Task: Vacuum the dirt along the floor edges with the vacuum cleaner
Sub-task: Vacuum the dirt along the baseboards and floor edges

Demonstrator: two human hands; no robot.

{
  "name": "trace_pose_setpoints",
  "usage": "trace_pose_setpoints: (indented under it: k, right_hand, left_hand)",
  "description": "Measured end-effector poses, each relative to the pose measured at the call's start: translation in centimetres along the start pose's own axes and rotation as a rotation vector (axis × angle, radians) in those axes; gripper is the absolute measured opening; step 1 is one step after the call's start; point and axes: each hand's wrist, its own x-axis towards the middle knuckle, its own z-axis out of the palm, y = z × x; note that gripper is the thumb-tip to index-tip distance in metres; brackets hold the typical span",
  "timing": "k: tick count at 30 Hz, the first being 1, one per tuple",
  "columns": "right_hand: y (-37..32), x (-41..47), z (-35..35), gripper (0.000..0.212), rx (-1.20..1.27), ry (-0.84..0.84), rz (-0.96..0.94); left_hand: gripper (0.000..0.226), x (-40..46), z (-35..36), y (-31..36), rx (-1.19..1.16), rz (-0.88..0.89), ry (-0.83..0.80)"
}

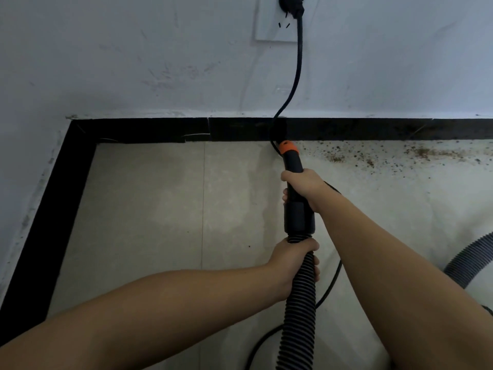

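Gripping the springy ribbed hose (300,289), lower centre, is the left hand (292,259); the right hand (302,184) is clasping the stiff, light nozzle tube (293,166), the surer hold.

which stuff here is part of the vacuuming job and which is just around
For the job:
nozzle, at the baseboard
hose
dirt along the floor edge
left hand, gripping the hose
right hand, gripping the nozzle
cord

Just around:
wall
baseboard
socket
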Motion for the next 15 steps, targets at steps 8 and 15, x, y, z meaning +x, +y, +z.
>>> trace_pose_setpoints:
  k: [8, 15]
  right_hand:
    - [0.9, 0.0, -2.9, 0.014, 0.019, 0.041, 0.016]
    - [3.3, -2.2, -4.4, 0.012, 0.059, 0.014, 0.05]
  left_hand:
    - [0.013, 1.3, 2.2, -1.0, 0.038, -0.02, -0.018]
    - [0.01, 0.2, 2.9, -3.6, 0.099, -0.075, -0.027]
